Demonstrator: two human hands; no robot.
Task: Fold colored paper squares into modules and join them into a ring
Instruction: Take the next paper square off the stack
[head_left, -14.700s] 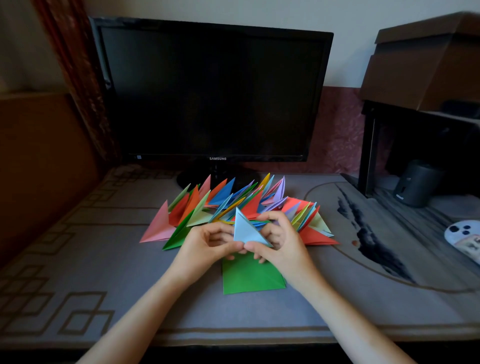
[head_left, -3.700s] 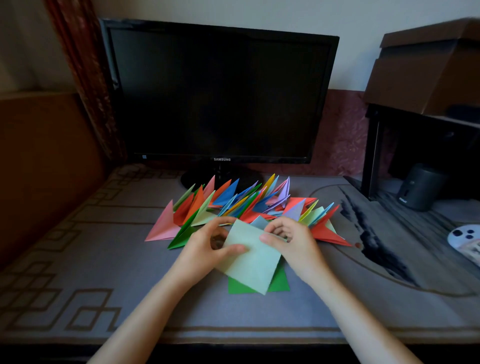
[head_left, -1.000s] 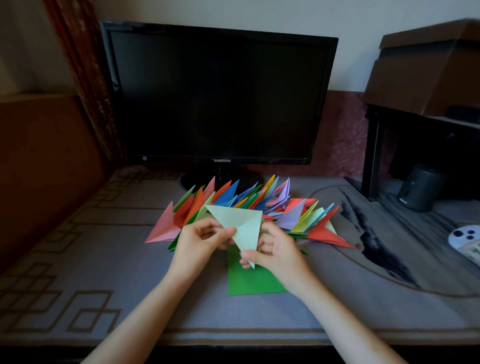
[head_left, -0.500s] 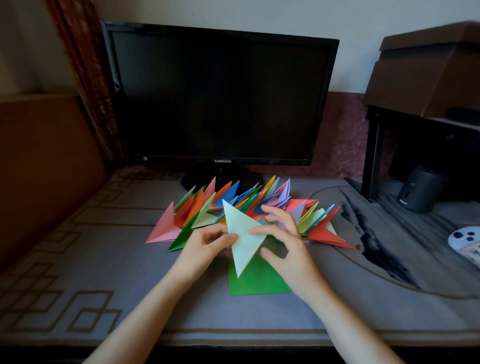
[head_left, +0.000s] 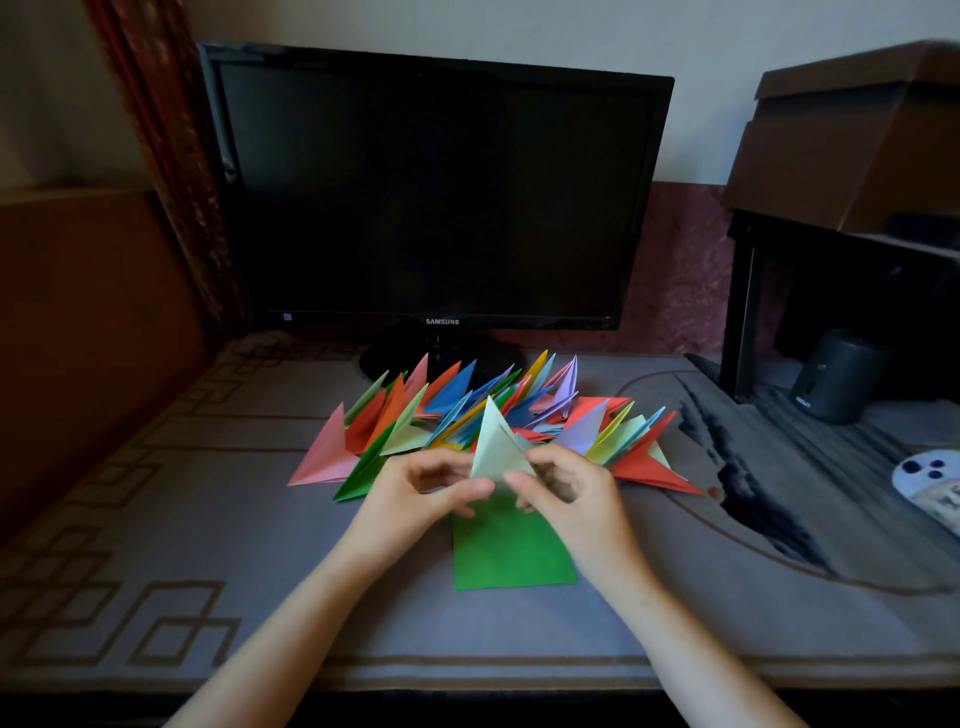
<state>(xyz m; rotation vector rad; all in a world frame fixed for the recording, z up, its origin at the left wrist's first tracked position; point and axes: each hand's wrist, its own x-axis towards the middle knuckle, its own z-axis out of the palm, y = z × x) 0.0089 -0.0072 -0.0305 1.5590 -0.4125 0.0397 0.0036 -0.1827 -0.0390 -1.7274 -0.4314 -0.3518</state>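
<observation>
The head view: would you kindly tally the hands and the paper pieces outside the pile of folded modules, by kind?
Hands: 2 (left hand, right hand)
Pale green folded piece, pinched by both: 1
Flat green sheet: 1
Total: 4

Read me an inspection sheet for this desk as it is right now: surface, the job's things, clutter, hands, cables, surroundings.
Surface: grey patterned mat covers the desk.
Job's things: pale green folded paper held point up; green square flat on the mat under the hands; heap of folded coloured modules fanned out behind.
Clutter: dark cylinder and white dotted object at the right.
Grippers: left hand and right hand both pinch the pale green folded paper's lower part with their fingers.
Cables: nothing seen.
Surroundings: dark monitor, cardboard box, curtain.
</observation>
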